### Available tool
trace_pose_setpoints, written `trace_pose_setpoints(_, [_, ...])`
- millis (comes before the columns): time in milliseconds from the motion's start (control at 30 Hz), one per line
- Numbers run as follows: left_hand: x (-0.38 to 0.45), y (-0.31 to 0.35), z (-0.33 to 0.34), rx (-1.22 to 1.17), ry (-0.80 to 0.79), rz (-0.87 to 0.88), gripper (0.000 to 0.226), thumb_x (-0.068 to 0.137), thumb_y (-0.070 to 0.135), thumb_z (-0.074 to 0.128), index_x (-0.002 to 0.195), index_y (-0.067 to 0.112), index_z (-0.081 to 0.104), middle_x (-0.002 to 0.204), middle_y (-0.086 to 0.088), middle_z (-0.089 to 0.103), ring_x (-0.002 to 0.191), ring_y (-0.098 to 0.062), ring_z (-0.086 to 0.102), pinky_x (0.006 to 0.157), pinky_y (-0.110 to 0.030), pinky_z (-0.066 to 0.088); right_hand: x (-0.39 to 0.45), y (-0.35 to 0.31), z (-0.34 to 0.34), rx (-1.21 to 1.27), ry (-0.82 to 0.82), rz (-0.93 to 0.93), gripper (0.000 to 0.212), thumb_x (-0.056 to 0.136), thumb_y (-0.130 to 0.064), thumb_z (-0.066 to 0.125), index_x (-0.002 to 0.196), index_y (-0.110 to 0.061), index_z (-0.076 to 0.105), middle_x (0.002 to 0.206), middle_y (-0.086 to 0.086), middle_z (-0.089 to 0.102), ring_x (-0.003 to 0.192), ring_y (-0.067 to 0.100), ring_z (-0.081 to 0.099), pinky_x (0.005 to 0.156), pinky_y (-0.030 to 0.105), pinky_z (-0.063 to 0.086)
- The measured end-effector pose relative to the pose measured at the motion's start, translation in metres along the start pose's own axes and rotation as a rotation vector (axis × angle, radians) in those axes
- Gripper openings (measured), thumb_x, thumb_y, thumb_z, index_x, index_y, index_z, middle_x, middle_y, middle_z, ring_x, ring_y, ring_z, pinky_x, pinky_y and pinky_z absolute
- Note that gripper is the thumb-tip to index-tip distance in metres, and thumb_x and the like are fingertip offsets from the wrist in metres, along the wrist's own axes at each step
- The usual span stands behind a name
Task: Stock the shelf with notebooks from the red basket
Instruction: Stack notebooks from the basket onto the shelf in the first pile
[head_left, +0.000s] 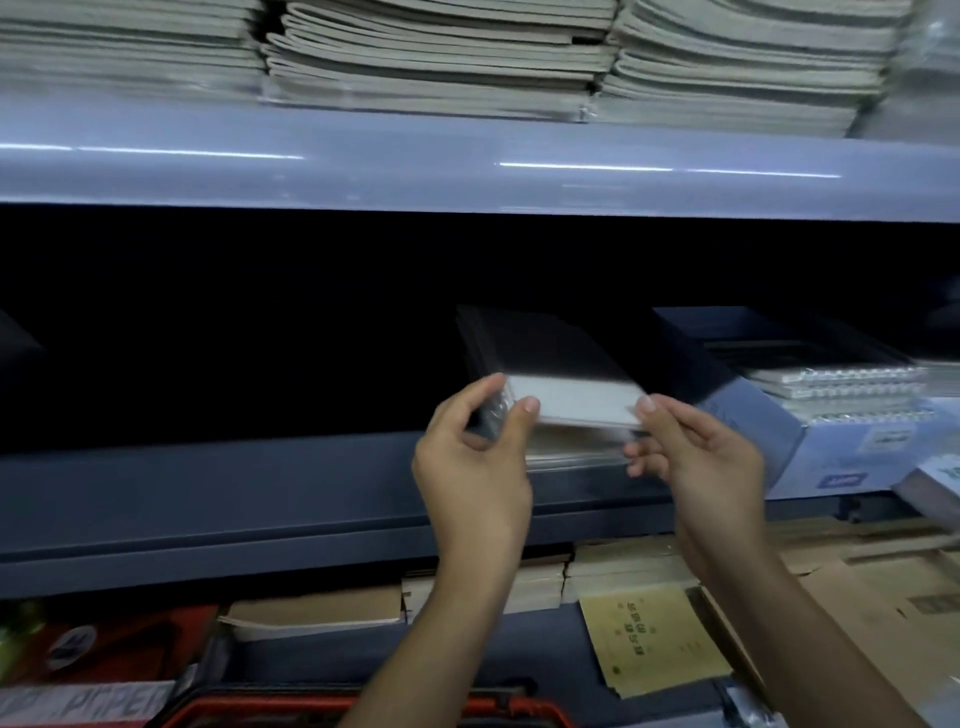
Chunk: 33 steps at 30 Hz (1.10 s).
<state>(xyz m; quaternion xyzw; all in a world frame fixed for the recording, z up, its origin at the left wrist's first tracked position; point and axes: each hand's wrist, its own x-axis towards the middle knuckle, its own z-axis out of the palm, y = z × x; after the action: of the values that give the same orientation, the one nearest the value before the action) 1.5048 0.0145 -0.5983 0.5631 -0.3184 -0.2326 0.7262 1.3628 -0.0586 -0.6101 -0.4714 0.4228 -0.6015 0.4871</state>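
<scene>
A dark-covered notebook (550, 358) with a white page edge lies half inside the dark middle shelf (260, 483), on top of another plastic-wrapped one. My left hand (475, 457) pinches its near left corner. My right hand (691, 457) grips its near right corner with thumb on top. The red basket (363, 709) shows only its rim at the bottom edge, between my forearms.
The upper shelf (467, 166) carries stacks of grey notebooks (441, 52). A blue box with spiral notebooks (852, 384) stands to the right on the middle shelf. Below lie brown paper notebooks (649, 639), cardboard (893, 587) and a red pack (130, 639).
</scene>
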Motion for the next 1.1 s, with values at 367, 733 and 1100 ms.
trace_pose_setpoints(367, [0.04, -0.01, 0.02, 0.127, 0.05, 0.05, 0.014, 0.084, 0.035, 0.077, 0.084, 0.027, 0.065, 0.101, 0.003, 0.055, 0.08, -0.01, 0.06, 0.069, -0.007, 0.045, 0.056, 0.016, 0.018, -0.447, 0.134, -0.243, 0.05, 0.094, -0.037, 0.063, 0.06, -0.007, 0.043, 0.051, 0.002, 0.043, 0.047, 0.011, 0.037, 0.049, 0.028, 0.032])
trace_pose_setpoints(733, [0.019, -0.051, 0.004, 0.237, -0.298, -0.038, 0.057, 0.09, 0.038, 0.069, 0.142, 0.03, 0.046, 0.131, 0.017, 0.062, 0.122, -0.001, 0.057, 0.11, -0.034, 0.045, 0.041, 0.03, -0.007, -0.424, -0.366, 0.038, 0.063, 0.074, -0.023, 0.086, 0.13, -0.021, 0.058, 0.119, -0.009, 0.072, 0.11, 0.006, 0.068, 0.1, 0.028, 0.05])
trace_pose_setpoints(1100, [0.006, -0.061, 0.014, 0.218, -0.331, -0.058, 0.072, 0.085, 0.036, 0.071, 0.149, 0.029, 0.039, 0.142, 0.016, 0.056, 0.132, -0.003, 0.051, 0.114, -0.036, 0.041, 0.025, 0.032, -0.024, -0.401, -0.163, -0.019, 0.078, 0.076, -0.012, 0.083, 0.145, -0.011, 0.046, 0.135, 0.0, 0.061, 0.121, 0.01, 0.059, 0.103, 0.024, 0.045])
